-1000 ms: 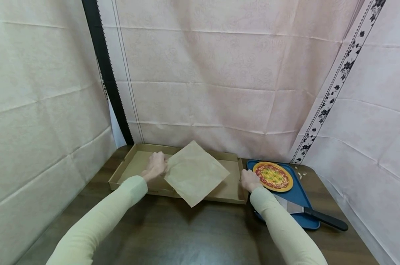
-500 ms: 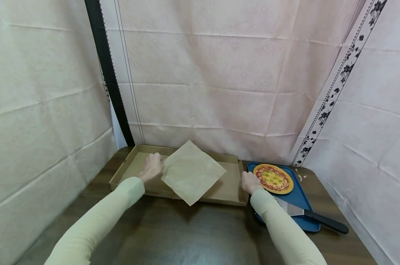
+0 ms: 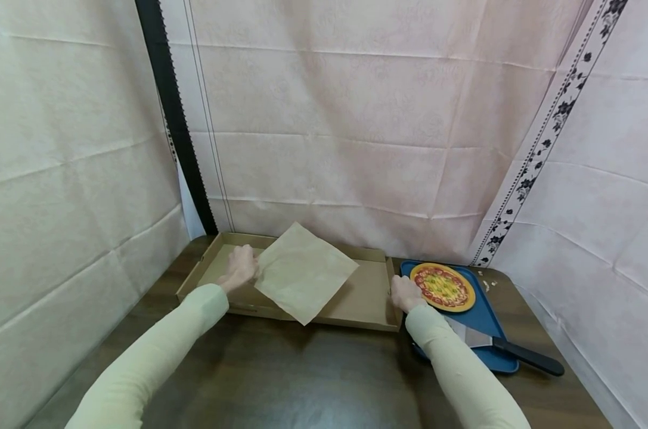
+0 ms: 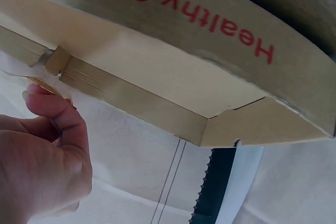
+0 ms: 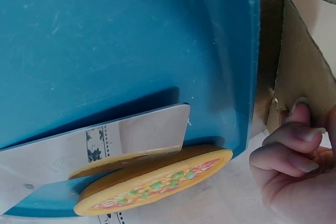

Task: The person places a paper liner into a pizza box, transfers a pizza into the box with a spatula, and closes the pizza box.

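Note:
My left hand (image 3: 240, 268) pinches the left corner of a square sheet of brown parchment paper (image 3: 306, 274). The sheet hangs tilted over the open cardboard pizza box (image 3: 363, 310). In the left wrist view, the left hand (image 4: 50, 156) has thumb and forefinger on the paper's corner (image 4: 44, 85), beside the box wall with red lettering (image 4: 220, 24). My right hand (image 3: 406, 292) grips the right side wall of the box. In the right wrist view, the curled fingers (image 5: 286, 150) of that hand lie against the outer wall (image 5: 299, 72); the thumb is partly cut off.
A blue tray (image 3: 484, 319) stands right of the box, bearing a toy pizza (image 3: 443, 288) and a spatula (image 3: 522, 353) whose black handle juts past the tray. Small pale bits (image 3: 486, 285) lie behind it. Cloth walls (image 3: 324, 149) enclose the brown table (image 3: 302, 381).
The left hand has shifted a little to the left, taking the paper along over the box. My right hand stays at the box's right wall.

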Demonstrator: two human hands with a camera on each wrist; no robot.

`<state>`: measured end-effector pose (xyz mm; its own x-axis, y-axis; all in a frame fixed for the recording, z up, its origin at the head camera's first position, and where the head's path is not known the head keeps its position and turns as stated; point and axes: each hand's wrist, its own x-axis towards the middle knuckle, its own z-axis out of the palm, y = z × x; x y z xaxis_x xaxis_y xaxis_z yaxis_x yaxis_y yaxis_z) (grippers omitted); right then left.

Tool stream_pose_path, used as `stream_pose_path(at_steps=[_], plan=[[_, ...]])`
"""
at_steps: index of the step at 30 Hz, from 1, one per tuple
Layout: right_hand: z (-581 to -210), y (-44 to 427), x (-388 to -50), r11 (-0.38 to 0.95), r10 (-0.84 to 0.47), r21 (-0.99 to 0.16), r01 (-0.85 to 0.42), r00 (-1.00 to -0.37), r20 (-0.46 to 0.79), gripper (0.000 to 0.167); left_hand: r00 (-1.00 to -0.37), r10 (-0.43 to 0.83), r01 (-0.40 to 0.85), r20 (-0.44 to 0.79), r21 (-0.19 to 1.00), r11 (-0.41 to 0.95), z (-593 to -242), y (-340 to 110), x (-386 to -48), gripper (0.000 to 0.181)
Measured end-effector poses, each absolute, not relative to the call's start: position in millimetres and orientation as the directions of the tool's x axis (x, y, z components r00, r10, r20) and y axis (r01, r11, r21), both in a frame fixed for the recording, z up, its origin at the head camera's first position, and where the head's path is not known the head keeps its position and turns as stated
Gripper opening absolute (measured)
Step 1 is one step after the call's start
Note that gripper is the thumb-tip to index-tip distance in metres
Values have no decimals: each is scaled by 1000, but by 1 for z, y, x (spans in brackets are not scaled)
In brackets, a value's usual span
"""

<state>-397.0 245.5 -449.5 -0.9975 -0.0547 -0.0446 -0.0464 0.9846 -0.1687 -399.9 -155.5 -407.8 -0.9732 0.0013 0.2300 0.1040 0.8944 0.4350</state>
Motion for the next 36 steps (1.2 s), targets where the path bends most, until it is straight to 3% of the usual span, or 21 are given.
stream_pose_path(at_steps=[23, 36], plan=[[-449, 245, -397, 983, -42, -178, -32, -998, -50, 8, -978, -63, 41, 199, 481, 876, -409, -187, -400, 40], [-451, 246, -399, 982, -47, -186, -37, -998, -47, 8, -968, -125, -23, 215, 425, 905, -411, -203, -399, 30]])
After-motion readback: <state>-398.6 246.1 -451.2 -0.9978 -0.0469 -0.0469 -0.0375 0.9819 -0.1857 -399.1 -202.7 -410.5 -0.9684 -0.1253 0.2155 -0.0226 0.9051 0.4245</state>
